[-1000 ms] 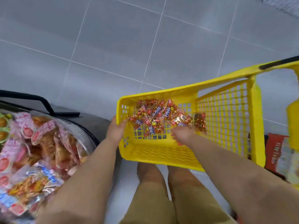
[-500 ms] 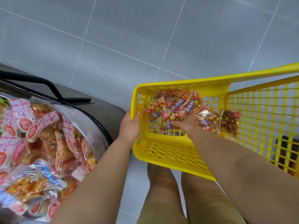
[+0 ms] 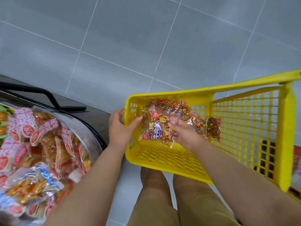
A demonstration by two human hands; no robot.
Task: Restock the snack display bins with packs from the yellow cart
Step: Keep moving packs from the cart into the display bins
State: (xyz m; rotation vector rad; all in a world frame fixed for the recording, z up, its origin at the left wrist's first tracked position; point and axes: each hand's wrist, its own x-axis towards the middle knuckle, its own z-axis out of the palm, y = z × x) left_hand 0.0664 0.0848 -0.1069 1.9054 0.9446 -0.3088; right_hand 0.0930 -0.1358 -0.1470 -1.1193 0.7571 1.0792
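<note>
Pack bunch [image 3: 156, 132] gripped by curled right hand [image 3: 184, 136] fingers in yellow cart [image 3: 162, 160]; touched by straight left hand [image 3: 118, 129] fingers. Transfer to display bin [image 3: 92, 144] judged not yet done.

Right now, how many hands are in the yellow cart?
2: the left hand reaches over the cart wall, fingertips at the packs; the right hand grips packs mid-pile.
</note>
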